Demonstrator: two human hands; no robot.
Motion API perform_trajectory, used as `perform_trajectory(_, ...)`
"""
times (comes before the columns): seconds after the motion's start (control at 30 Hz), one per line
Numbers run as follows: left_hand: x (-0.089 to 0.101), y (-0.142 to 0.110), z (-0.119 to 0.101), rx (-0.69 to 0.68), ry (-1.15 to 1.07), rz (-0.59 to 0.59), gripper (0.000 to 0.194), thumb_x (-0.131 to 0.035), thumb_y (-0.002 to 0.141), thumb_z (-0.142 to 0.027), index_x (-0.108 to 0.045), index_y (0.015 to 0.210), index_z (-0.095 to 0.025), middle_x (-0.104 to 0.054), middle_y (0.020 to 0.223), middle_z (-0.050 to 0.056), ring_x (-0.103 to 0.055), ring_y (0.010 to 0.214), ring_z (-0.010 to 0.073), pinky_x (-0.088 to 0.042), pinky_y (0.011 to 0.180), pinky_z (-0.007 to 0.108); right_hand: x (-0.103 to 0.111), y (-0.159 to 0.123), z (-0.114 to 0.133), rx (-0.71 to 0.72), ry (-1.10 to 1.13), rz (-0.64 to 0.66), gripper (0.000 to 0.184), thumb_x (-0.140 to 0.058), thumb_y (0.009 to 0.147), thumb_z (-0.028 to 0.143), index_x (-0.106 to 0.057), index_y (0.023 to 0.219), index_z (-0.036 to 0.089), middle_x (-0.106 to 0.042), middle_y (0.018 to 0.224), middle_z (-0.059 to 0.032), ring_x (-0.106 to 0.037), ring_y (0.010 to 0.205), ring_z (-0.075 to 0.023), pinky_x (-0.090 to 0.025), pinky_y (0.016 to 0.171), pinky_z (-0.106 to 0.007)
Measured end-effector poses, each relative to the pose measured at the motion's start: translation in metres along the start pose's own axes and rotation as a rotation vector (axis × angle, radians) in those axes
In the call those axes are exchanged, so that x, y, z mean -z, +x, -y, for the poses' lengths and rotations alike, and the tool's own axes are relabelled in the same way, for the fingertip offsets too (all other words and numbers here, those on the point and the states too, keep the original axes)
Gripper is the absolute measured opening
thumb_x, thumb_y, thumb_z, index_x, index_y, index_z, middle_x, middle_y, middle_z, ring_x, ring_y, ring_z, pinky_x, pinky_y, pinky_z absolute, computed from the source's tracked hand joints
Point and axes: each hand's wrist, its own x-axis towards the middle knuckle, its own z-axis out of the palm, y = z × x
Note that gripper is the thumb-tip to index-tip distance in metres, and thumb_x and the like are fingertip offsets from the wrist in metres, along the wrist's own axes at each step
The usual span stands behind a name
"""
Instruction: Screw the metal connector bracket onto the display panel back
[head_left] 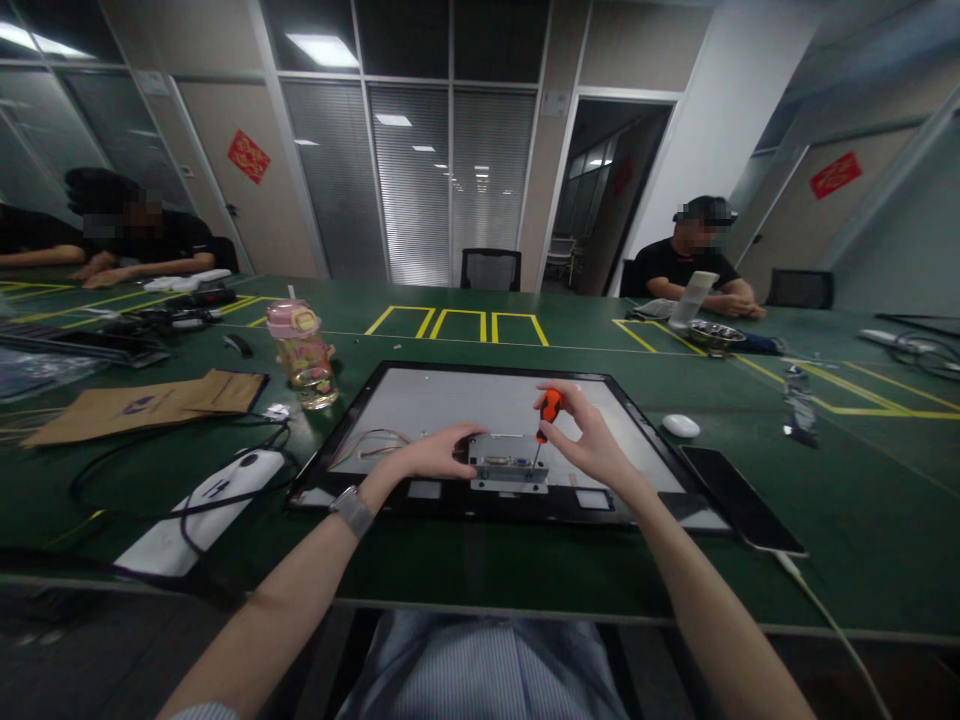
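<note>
A flat display panel (405,400) with a black frame and pale back lies on the green table in front of me. Near its close edge sits a metal bracket (510,480) with a row of connector ports. My left hand (444,452) grips the bracket's left end between thumb and fingers. In my right hand (589,435) is a screwdriver (550,408) with an orange and black handle, held nearly upright. Its shaft reaches down to the right part of the bracket; the tip is too small to make out. Thin wires (375,442) lie on the panel left of my hand.
To the left are a white power strip (202,515) with black cables, a brown paper bag (150,408) and a pink-lidded bottle (304,355). On the right lie a phone (739,498) on a cable and a white case (681,426). People sit across the table.
</note>
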Motion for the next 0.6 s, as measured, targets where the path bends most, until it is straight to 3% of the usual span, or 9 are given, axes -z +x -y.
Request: perform_trajectory(0.6,0.0017,-0.0011,-0.0024,0.016,-0.012,0.012,0.072,-0.066,0.069,-0.031,-0.039,0.136,-0.018,-0.045,0.139,0.009,-0.046,0.125,0.0231,-0.033,0.108,0.033,0.0025,0.0005,0.003,-0.009,-0.022,0.023,0.038,-0.058,0.083,0.024,-0.047,0.12,0.024,-0.058,0.09,-0.0042,-0.058,0.082,-0.0195,-0.048,0.083,-0.038)
